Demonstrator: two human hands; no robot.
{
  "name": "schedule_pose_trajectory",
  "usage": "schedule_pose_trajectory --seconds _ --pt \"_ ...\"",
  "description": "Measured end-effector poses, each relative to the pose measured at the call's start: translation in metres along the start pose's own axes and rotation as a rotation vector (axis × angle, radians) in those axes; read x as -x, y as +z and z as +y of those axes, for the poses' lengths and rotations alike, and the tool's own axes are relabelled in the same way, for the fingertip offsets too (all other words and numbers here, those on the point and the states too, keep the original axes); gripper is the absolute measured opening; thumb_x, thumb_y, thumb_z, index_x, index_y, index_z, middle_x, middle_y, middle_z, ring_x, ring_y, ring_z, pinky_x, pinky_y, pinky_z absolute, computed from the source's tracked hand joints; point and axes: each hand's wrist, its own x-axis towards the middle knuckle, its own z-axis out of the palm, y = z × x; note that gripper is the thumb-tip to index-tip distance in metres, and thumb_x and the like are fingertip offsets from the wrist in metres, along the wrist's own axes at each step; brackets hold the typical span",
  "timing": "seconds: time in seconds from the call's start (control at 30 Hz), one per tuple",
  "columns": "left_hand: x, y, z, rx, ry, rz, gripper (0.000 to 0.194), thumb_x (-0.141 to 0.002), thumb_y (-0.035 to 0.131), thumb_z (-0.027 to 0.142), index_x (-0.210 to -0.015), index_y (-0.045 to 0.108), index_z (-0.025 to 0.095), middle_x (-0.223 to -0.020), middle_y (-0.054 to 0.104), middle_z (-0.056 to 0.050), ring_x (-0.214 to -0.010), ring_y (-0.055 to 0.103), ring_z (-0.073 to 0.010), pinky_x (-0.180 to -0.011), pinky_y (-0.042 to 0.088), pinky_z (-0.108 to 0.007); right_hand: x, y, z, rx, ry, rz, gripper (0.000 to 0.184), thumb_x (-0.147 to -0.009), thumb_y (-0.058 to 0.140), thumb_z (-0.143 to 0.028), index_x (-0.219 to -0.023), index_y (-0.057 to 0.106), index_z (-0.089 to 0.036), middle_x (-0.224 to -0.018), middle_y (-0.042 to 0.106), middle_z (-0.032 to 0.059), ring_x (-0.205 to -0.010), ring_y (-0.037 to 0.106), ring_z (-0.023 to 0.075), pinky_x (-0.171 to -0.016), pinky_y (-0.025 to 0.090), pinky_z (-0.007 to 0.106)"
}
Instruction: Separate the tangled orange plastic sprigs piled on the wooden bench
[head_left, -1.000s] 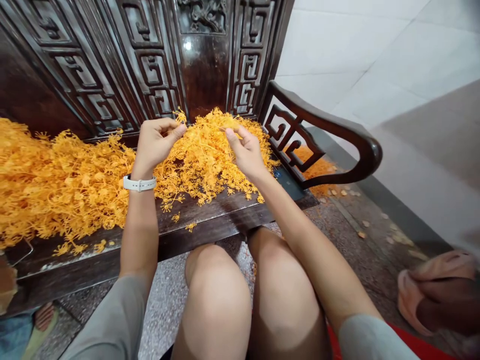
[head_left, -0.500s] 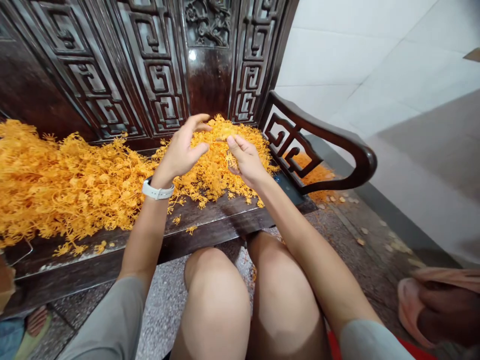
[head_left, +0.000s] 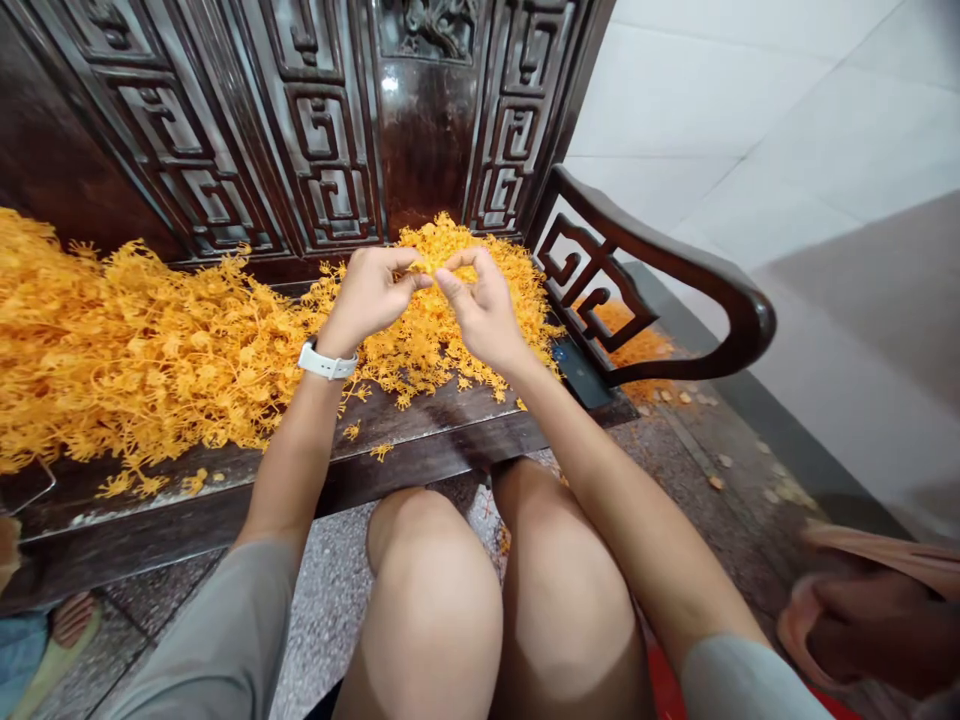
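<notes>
My left hand point(head_left: 377, 293), with a white watch point(head_left: 328, 362) on its wrist, pinches thumb and forefinger together at a small orange plastic flower piece point(head_left: 423, 267). From the other side my right hand point(head_left: 484, 308) pinches at the same piece, its fingertips close to those of the left. The fingers cover most of the piece. Below and behind both hands, on the dark wooden bench, lies a heap of orange branching plastic pieces point(head_left: 420, 355). A larger heap point(head_left: 157, 345) of the same pieces spreads to the left.
The bench has a carved back point(head_left: 424, 150) and a curved armrest point(head_left: 675, 260) at right. Loose pieces point(head_left: 382, 452) lie near its front edge point(head_left: 420, 475). More orange pieces point(head_left: 637, 345) are on the floor beyond the armrest. Another person's foot point(head_left: 75, 620) shows at lower left.
My left hand has come in to the right and closed from open fingers into a pinch. My right hand has turned, bringing its fingertips up against the left's.
</notes>
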Motion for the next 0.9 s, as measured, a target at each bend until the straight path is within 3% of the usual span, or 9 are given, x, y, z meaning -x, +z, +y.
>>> schedule_pose_trajectory --seconds 0.2,0.33,0.5,0.6,0.67,0.7,0.77,0.8,0.9 --pt "0.001 0.014 0.009 0.086 0.047 0.086 0.021 -0.087 0.062 0.021 -0.067 0.062 0.018 -0.065 0.059 0.001 -0.063 0.047 -0.0131 -0.061 0.032 -0.03 0.001 -0.012 -0.034 0.793 -0.205 -0.183 0.027 -0.111 0.039 -0.032 -0.13 0.053 -0.018 -0.072 0.059 0.0009 -0.064 0.051 0.0184 -0.069 0.033 0.03" --pt "0.003 0.011 -0.002 0.082 0.048 0.099 0.013 -0.082 0.065 0.017 -0.069 0.068 0.017 -0.072 0.07 -0.001 -0.07 0.058 -0.0147 -0.065 0.039 -0.029 0.014 -0.013 -0.058 1.065 -0.241 -0.291 0.037 -0.109 0.036 -0.026 -0.141 0.052 -0.015 -0.08 0.07 0.0076 -0.065 0.055 0.0225 -0.064 0.028 0.033" --pt "0.0 -0.03 -0.066 -0.158 -0.316 0.429 0.012 -0.081 0.069 0.019 -0.085 0.078 0.014 -0.077 0.073 -0.003 -0.071 0.056 -0.0157 -0.066 0.038 -0.03 0.052 0.007 -0.109 0.519 -0.257 -0.712 0.027 -0.102 0.051 -0.044 -0.127 0.06 -0.037 -0.082 0.071 -0.0025 -0.068 0.058 0.0199 -0.06 0.032 0.032" --pt "0.0 -0.052 -0.08 0.117 -0.312 0.517 0.017 -0.081 0.076 0.032 -0.087 0.075 0.016 -0.069 0.063 0.003 -0.061 0.042 -0.0099 -0.059 0.031 -0.027 0.047 0.008 -0.109 0.055 -0.157 -1.233 0.023 -0.094 0.068 -0.049 -0.088 0.065 -0.026 -0.074 0.065 -0.0046 -0.069 0.058 0.0148 -0.063 0.041 0.026" --pt "0.002 -0.058 -0.069 0.196 -0.313 0.498 0.028 -0.081 0.081 0.045 -0.082 0.071 0.018 -0.062 0.054 0.005 -0.057 0.036 -0.0084 -0.055 0.026 -0.027 0.031 -0.002 -0.087 -0.28 -0.043 -1.393 0.034 -0.089 0.076 -0.049 -0.075 0.065 -0.02 -0.07 0.063 -0.003 -0.066 0.057 0.0124 -0.062 0.044 0.024" --pt "0.003 -0.059 -0.061 0.215 -0.324 0.479 0.034 -0.08 0.082 0.051 -0.079 0.069 0.019 -0.059 0.05 0.005 -0.055 0.035 -0.0083 -0.054 0.025 -0.028 0.021 -0.007 -0.071 -0.446 0.041 -1.275 0.036 -0.086 0.078 -0.052 -0.078 0.068 -0.019 -0.07 0.063 -0.0022 -0.064 0.055 0.0118 -0.06 0.045 0.024" --pt "0.004 -0.058 -0.046 0.261 -0.343 0.454 0.042 -0.079 0.082 0.06 -0.077 0.065 0.021 -0.057 0.047 0.005 -0.054 0.035 -0.0089 -0.053 0.023 -0.03 0.003 -0.014 -0.036 -0.71 0.2 -0.627 0.046 -0.081 0.08 -0.063 -0.084 0.068 -0.019 -0.067 0.061 -0.002 -0.058 0.05 0.0117 -0.054 0.042 0.024" --pt "0.004 -0.056 -0.039 0.283 -0.342 0.456 0.044 -0.079 0.082 0.062 -0.077 0.065 0.022 -0.057 0.047 0.004 -0.053 0.034 -0.0092 -0.052 0.023 -0.031 -0.003 -0.015 -0.019 -0.748 0.248 -0.434 0.049 -0.083 0.074 -0.068 -0.088 0.066 -0.02 -0.071 0.063 0.0 -0.061 0.052 0.0132 -0.055 0.045 0.025" --pt "0.002 -0.05 -0.029 0.322 -0.336 0.453 0.045 -0.079 0.081 0.064 -0.078 0.064 0.022 -0.056 0.046 0.004 -0.051 0.033 -0.0092 -0.049 0.023 -0.031 -0.008 -0.009 0.014 -0.849 0.487 -0.123 0.05 -0.088 0.066 -0.068 -0.096 0.063 -0.019 -0.089 0.071 0.008 -0.072 0.061 0.0163 -0.061 0.052 0.028"
